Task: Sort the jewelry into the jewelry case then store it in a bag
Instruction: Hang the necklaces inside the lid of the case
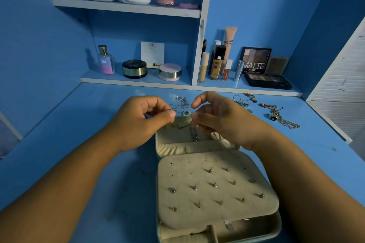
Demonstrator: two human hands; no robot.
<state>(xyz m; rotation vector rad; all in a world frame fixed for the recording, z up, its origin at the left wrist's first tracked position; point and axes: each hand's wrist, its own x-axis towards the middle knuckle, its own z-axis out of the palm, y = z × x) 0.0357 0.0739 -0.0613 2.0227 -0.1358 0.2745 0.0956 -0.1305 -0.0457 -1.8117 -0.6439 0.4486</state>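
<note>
Jewelry case [197, 183] lies open on the blue counter [98, 124], beige lining up; earring panel [215, 187] studded with small earrings covers the near half. Left hand [142, 122] and right hand [219, 118] are raised over the far half of the case, each grip pinching one end of a thin chain [180, 125] between thumb and fingertip. A heavier silver chain [194, 134] hangs inside that far half. Loose on the counter: silver necklace [181, 102] behind the hands, rings [242, 100] and gold chains [282, 116] to the right (clasp detail too small to tell).
</note>
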